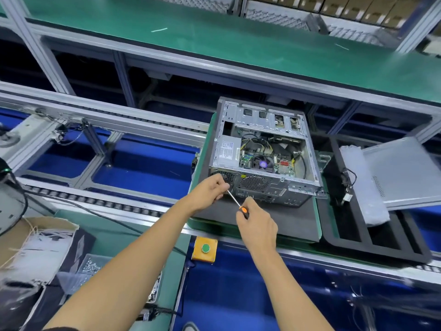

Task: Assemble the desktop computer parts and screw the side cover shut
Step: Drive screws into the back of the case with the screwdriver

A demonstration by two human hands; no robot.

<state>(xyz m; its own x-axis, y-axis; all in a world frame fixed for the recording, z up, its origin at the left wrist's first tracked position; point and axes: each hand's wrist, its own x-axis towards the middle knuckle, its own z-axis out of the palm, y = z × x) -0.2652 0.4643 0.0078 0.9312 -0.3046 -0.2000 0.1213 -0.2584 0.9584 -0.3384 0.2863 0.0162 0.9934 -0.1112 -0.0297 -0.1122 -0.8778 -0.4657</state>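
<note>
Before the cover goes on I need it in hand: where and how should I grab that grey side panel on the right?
Probably take the side panel by its near long edge, coming from the front. It lies tilted across the black tray, and that edge overhangs open slots, leaving room for fingers underneath.

An open computer case (262, 154) lies on its side on a dark pad (262, 223) atop a green-edged pallet on the conveyor line, its motherboard, fan and cables exposed. The right hand (256, 226) grips an orange-and-black screwdriver (236, 203) whose tip points at the case's rear panel, where the left hand (211, 191) pinches the shaft. To the right, the grey side cover (403, 173) rests tilted on a black tray (381, 244), and a yellow box with a green button (205, 249) sits near the front rail.
</note>
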